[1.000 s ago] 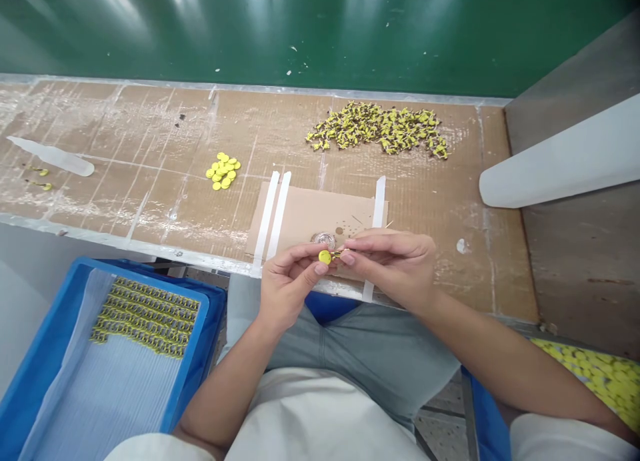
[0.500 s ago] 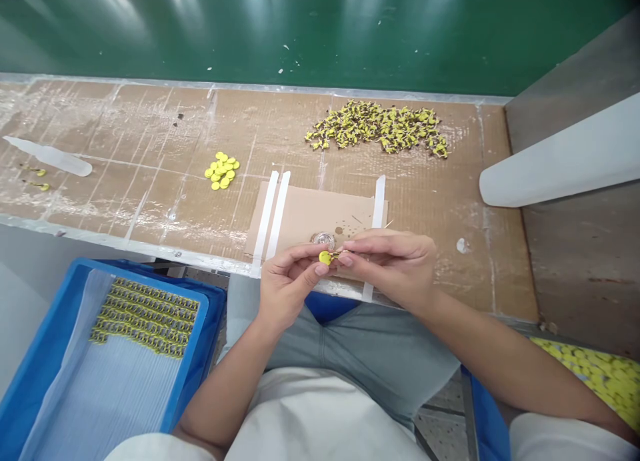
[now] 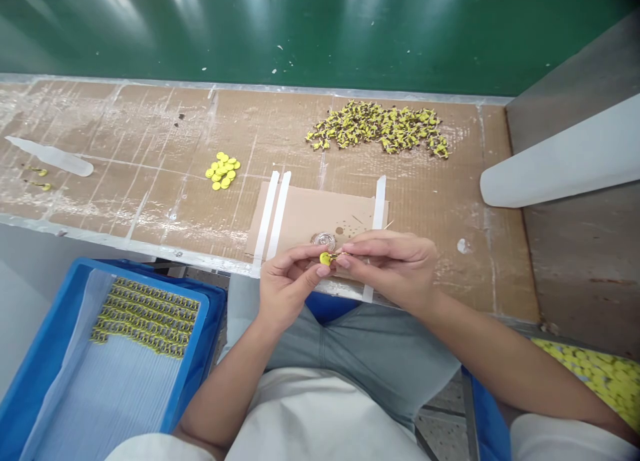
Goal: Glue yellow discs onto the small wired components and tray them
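Between thumb and fingertips, my left hand (image 3: pixel 290 281) pinches a small yellow disc (image 3: pixel 325 258). My right hand (image 3: pixel 395 261) is closed at the disc's right side, its thumb and forefinger on a small dark-and-yellow piece (image 3: pixel 338 255) that meets the disc. The fingers cover most of that piece, so its exact kind is unclear. Just beyond the fingertips stands a small clear glass dish (image 3: pixel 324 241) on a taped cardboard sheet (image 3: pixel 320 207). Brown spots mark the sheet to the right of the dish.
Farther back lies a heap of small yellow-and-dark pieces (image 3: pixel 380 127). Left of the sheet is a pile of yellow discs (image 3: pixel 223 171); a white plastic bottle (image 3: pixel 50 156) lies beyond. A blue crate (image 3: pixel 200 314) holds rows of pieces. A white tube (image 3: pixel 555 161) juts in from the right.
Both hands stay in nearly the same place, still pinching the yellow disc and the small piece. Only a very slight shift of the view and fingertips shows.
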The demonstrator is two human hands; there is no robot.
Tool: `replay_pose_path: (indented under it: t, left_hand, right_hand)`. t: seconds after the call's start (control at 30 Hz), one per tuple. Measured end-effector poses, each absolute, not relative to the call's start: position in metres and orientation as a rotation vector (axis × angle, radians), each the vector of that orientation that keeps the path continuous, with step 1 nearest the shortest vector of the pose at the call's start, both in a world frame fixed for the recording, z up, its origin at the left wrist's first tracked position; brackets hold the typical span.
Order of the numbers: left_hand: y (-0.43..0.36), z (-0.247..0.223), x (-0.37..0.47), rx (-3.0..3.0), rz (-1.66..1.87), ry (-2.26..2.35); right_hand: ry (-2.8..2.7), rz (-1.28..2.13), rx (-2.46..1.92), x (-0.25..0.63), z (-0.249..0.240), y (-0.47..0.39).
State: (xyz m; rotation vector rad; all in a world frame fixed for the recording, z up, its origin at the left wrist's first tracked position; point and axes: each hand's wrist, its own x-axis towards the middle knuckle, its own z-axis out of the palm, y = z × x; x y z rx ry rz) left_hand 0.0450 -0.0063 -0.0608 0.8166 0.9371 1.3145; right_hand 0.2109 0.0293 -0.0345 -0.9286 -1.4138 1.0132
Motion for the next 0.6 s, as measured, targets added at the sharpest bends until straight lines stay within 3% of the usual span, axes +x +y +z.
replay_pose_path:
  t: [0.6]
  left_hand:
    - [-0.0054,-0.0638,0.0428,0.837,1.343,0.996]
  right_hand:
    - [-1.530,0.989,-0.820,0.2136,-0.0315,0.0312]
